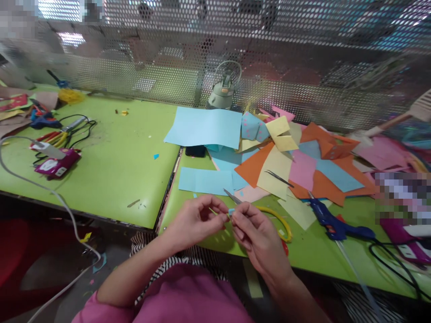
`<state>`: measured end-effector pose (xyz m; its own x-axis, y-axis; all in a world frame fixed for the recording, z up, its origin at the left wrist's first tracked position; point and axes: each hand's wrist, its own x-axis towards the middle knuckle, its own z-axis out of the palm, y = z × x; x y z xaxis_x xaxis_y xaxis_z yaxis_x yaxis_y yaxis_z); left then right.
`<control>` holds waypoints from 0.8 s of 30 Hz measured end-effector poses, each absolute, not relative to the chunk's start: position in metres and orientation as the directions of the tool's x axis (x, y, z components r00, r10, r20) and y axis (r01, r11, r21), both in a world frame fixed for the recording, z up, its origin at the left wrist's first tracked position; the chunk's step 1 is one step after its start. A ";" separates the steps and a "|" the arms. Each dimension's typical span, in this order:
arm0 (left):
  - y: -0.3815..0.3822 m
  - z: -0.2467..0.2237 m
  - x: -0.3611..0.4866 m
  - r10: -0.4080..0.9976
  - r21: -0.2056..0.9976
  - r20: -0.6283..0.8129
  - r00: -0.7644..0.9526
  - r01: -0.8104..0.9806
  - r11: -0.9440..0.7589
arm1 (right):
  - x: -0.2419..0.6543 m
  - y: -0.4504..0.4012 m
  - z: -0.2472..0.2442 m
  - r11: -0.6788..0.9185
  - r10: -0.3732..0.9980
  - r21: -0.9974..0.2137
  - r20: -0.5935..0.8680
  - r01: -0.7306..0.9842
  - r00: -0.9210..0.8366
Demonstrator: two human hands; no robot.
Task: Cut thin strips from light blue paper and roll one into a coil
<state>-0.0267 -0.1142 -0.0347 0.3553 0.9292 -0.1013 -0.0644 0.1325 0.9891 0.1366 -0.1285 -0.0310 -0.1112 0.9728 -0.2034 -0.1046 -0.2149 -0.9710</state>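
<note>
Between my fingertips, over the near edge of the green table, is a tiny light-blue piece of paper point(231, 211). My left hand point(198, 220) reaches it with thumb and forefinger nearly together. My right hand point(257, 237) pinches the piece, fingers curled. Scissors point(274, 214) with yellow handles lie partly under my right hand, their blades pointing left. Just beyond my hands lies a folded light-blue paper strip point(205, 180). A larger light-blue sheet point(205, 127) rests behind it, overlapping a dark object point(195, 151).
Orange, cream, pink and blue papers point(303, 166) spread over the right side, with tweezers point(279, 178) on top. A blue glue gun point(336, 222) lies nearer. A bottle point(221, 92) stands by the perforated metal screen. Leftward are a purple power strip point(59, 163) and a trailing white cable point(69, 208).
</note>
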 end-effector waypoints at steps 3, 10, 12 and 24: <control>-0.112 -0.038 -0.025 0.936 0.976 -0.125 0.328 -0.130 0.176 | 0.129 -0.129 -0.034 -0.264 0.963 -0.941 -0.245 -0.210 -0.112; -0.109 -0.037 -0.027 0.920 0.954 -0.164 0.355 -0.180 0.239 | 0.141 -0.126 -0.032 -0.208 0.966 -0.978 -0.200 -0.033 -0.161; -0.109 -0.037 -0.028 0.900 0.961 -0.189 0.393 -0.113 0.251 | 0.146 -0.123 -0.027 -0.123 0.973 -0.986 -0.142 0.112 -0.183; -0.111 -0.039 -0.029 0.936 0.970 -0.147 0.321 -0.140 0.201 | 0.148 -0.121 -0.030 0.066 0.984 -0.944 0.008 0.324 -0.179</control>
<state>-0.0287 -0.1111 -0.0391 0.3205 0.9357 -0.1473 -0.1396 0.2005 0.9697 0.1484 -0.1206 -0.0304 -0.1794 0.9838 0.0076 0.3240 0.0664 -0.9437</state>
